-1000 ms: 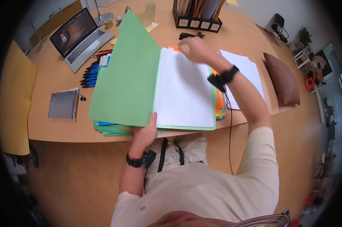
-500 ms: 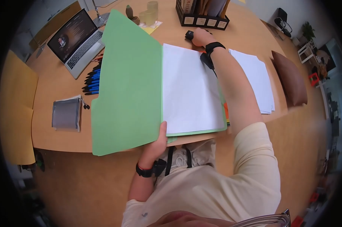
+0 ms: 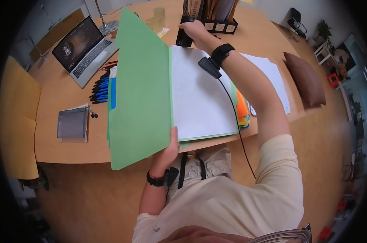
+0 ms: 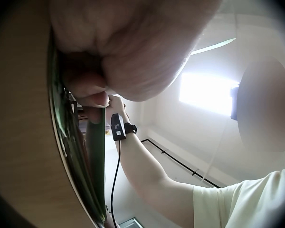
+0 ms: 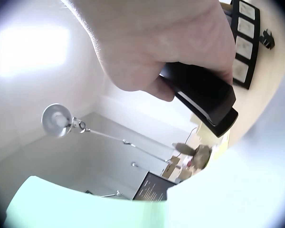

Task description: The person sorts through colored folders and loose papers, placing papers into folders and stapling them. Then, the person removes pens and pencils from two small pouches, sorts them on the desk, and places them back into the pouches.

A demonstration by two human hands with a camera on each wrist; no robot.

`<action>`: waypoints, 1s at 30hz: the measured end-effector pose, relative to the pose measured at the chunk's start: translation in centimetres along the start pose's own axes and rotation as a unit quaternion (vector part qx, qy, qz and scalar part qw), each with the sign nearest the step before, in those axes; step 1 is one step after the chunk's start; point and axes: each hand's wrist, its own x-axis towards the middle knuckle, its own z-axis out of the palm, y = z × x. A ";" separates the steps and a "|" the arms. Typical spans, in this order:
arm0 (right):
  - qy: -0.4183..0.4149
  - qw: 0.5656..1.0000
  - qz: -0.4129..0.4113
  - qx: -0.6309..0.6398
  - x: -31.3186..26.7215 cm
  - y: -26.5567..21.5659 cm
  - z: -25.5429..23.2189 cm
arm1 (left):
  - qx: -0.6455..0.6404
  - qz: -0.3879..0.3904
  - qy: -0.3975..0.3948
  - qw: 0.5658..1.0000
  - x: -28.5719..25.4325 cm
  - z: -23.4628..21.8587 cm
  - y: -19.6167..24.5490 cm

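Open folder and stapler at the near edge of a wooden table [image 3: 70, 152]. The green folder [image 3: 141, 93] is smooth card; its cover stands raised on the left and its lower corner overhangs the table's near edge. A plain white sheet [image 3: 199, 97] lies on the other half, its upper right part covered by the right forearm.

The left hand [image 3: 167, 153] grips the folder narrowly at the lower end of the fold, thumb on top; the fingers beneath are mostly hidden in the head view. The right hand [image 3: 195, 32] closes round a long, glossy black stapler [image 3: 184, 34] above the sheet's far edge; whether its lower end touches the paper cannot be told. In the right wrist view the palm conceals the stapler's rear part.

Orange and yellow items [image 3: 242, 108] protrude beneath the folder on the right, too overlapped to identify. Loose white sheets [image 3: 272, 77] lie toward the table's right edge, partly behind the arm. A black organizer [image 3: 228, 27] stands near the far edge, its top cut off. Blue pens [image 3: 99, 92] lie left of the folder, partly covered; a grey translucent pouch [image 3: 72, 123] lies near the near left corner.
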 end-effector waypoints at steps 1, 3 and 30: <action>0.000 1.000 0.003 0.020 -0.9 -0.5 0.7 | -0.006 0.003 0.005 1.000 0.0 0.1 0.0; 0.006 0.999 0.009 0.045 -4.0 -1.8 1.7 | -0.019 0.007 0.017 1.000 0.0 0.1 0.0; 0.072 0.996 0.033 -0.036 -5.4 -0.7 4.4 | 0.083 0.126 0.017 0.988 -0.1 -0.1 -0.4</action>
